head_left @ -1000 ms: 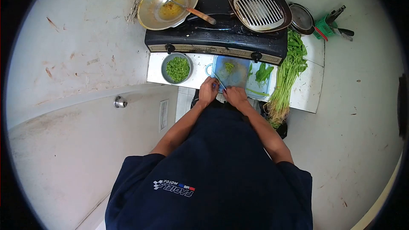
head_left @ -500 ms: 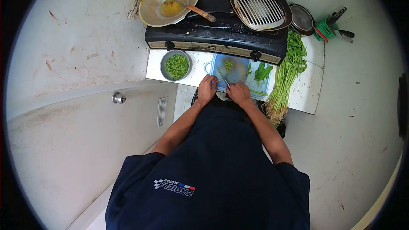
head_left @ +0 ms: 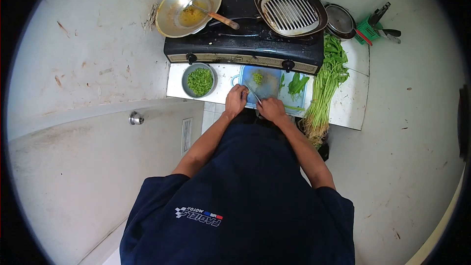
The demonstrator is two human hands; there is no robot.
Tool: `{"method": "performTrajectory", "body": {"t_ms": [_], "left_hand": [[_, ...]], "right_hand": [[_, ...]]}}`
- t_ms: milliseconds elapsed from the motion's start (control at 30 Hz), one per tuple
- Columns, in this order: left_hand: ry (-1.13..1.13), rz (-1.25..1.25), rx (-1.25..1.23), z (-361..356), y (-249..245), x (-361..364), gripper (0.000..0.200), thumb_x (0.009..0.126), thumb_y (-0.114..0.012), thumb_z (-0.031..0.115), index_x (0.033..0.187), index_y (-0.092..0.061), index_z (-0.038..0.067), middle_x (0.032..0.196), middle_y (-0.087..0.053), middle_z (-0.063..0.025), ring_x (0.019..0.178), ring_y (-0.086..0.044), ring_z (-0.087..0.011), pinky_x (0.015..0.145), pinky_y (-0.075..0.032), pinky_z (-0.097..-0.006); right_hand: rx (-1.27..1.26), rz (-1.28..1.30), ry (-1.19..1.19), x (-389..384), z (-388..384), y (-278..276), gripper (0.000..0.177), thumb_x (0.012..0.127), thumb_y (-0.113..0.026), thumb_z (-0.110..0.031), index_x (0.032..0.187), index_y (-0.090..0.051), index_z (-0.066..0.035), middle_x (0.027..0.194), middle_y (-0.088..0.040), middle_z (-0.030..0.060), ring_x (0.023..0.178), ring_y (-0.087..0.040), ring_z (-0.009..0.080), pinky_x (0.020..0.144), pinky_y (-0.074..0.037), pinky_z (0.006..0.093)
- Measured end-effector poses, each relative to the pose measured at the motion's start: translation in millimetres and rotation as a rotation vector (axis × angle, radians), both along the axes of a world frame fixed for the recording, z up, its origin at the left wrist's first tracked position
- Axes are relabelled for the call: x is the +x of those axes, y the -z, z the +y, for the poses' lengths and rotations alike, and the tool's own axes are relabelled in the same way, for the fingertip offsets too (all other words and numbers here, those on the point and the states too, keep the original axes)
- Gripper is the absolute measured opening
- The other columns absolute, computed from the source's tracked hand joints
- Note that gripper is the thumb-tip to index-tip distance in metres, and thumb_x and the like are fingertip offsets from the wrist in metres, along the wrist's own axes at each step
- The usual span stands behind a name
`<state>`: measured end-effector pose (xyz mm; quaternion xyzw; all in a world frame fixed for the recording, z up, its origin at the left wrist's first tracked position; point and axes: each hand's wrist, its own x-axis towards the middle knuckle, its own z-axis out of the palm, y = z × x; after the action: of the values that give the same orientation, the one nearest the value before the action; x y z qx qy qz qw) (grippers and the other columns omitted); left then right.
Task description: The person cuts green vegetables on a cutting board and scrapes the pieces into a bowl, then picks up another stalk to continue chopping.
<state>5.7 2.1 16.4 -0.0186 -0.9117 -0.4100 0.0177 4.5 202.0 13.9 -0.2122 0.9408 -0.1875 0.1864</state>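
My right hand [head_left: 271,109] is closed around the handle of a knife [head_left: 253,93]. Its blade slants up and left over a blue cutting board [head_left: 273,79]. Just left of the blade, at the board's near-left edge, my left hand [head_left: 236,99] has its fingers curled together; anything inside them is too small to make out. A small heap of chopped greens [head_left: 258,77] lies on the board beyond the knife. Loose green leaves [head_left: 297,86] rest on a light blue tray [head_left: 302,99] to the right.
A grey bowl [head_left: 184,79] of chopped greens stands left of the board. Behind is a black stove [head_left: 235,46] bearing a wok [head_left: 167,22] with a wooden-handled utensil and a grill pan [head_left: 321,12]. Long rooted greens [head_left: 324,91] lie right, near a green knife basket [head_left: 365,30].
The view has shifted slightly, so the stove and counter sit a little lower and further left. Both hands stay close together at the board, with the knife still in the right.
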Motion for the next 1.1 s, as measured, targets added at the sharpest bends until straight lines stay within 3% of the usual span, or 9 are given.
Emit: {"method": "performTrajectory", "body": {"t_ms": [667,967,1100], "left_hand": [[0.066,0.009,-0.035,-7.7,9.1,-14.7,0.008,0.085,-0.067,0.004,0.092,-0.07,0.006,0.087,-0.065,-0.0129,0.079,-0.066,-0.0328,0.072,-0.053,-0.0438],[0.051,-0.217,-0.059,-16.5,1.8,-25.2,0.007,0.087,-0.07,0.01,0.09,-0.073,0.006,0.089,-0.07,-0.0147,0.082,-0.07,-0.0331,0.075,-0.056,-0.0423],[0.115,-0.172,-0.003,-21.1,6.4,-28.3,0.009,0.087,-0.071,0.013,0.089,-0.073,0.005,0.087,-0.07,-0.0152,0.08,-0.069,-0.0335,0.073,-0.055,-0.0438]], "right_hand": [[0.012,-0.01,0.126,4.6,-33.2,-2.2,0.041,0.101,-0.054,-0.033,0.085,-0.077,-0.003,0.084,-0.074,0.0211,0.077,-0.074,0.0359,0.071,-0.059,0.0485],[0.041,-0.027,0.131,29.0,-17.5,-8.6,0.045,0.101,-0.054,-0.038,0.084,-0.075,-0.002,0.079,-0.073,0.0203,0.072,-0.073,0.0383,0.07,-0.059,0.0488],[0.084,-0.076,0.113,23.2,-20.1,-14.3,0.046,0.102,-0.053,-0.04,0.086,-0.074,-0.001,0.079,-0.073,0.0221,0.074,-0.073,0.0393,0.071,-0.059,0.0498]]}}
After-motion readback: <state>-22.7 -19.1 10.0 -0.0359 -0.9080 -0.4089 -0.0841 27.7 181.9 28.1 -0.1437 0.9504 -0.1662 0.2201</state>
